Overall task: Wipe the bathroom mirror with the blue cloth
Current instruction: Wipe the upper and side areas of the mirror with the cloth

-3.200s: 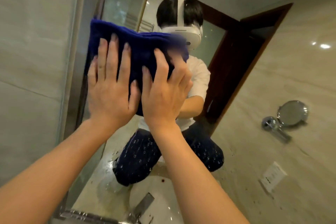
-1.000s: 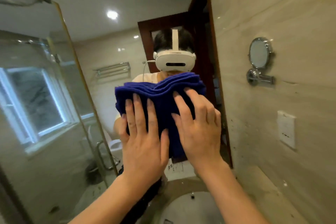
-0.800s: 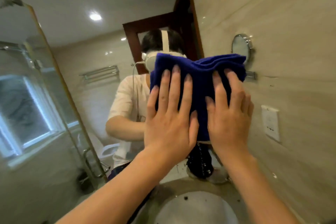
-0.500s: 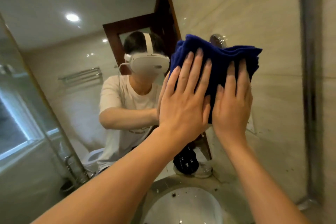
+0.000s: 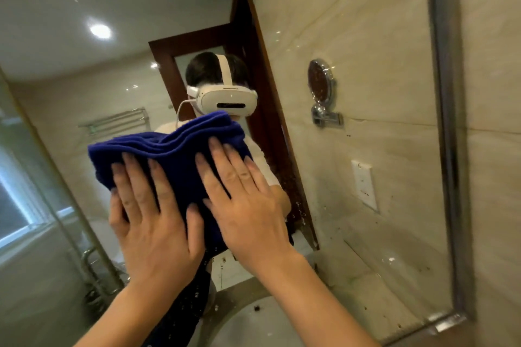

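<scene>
— Plenty of mirror (image 5: 366, 70) left: brown specks low on the right, near the frame (image 5: 448, 149) and above the basin (image 5: 253, 327). Could be missed if passes stay central.

— Worth noting. Cloth position?

— Blue cloth (image 5: 180, 155) flat against the glass, centre-left, folded in layers; long axis roughly level, tilted up toward the right, folded edges on top.

— Risk there?

— Might slide down or bunch if pressure turns uneven; could also smear grime rather than lift it.

— Hands?

— Both flat, fingers spread, pressing not clutching: left hand (image 5: 152, 220) on the lower left part, right hand (image 5: 242, 200) on the right. Bare fingertips near the edges could print the glass.
</scene>
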The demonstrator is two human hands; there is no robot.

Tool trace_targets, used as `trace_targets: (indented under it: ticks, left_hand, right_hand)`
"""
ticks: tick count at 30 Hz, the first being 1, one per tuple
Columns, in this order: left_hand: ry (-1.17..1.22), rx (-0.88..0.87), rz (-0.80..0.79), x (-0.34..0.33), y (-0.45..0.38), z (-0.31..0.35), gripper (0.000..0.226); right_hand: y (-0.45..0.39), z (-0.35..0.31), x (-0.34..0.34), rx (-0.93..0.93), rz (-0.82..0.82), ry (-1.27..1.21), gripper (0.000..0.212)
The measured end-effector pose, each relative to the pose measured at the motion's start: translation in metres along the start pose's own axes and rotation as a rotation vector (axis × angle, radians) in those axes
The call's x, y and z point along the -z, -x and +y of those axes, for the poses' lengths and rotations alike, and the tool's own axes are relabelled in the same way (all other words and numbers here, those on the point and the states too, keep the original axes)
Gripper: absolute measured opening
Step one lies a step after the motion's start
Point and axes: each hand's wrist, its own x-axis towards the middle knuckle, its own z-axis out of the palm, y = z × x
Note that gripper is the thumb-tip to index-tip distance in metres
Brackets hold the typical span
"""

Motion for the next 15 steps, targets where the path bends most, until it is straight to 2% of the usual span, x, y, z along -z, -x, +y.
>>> trace_targets:
  ticks: [7, 11, 15]
  left_hand:
    - [0.003, -0.263, 0.013, -0.014, -0.053, 0.078, 0.076]
    - [-0.01, -0.452, -0.025, -0.026, -0.092, 0.156, 0.073]
    - [-0.005, -0.718, -0.072, -0.04, -0.126, 0.22, 0.072]
  right_hand:
    - [-0.004, 0.079, 0.027, -0.199, 0.1, 0.079, 0.056]
    - [0.0, 0.149, 0.05, -0.394, 0.234, 0.1, 0.053]
    - [0.016, 0.202, 0.058, -0.59, 0.379, 0.075, 0.054]
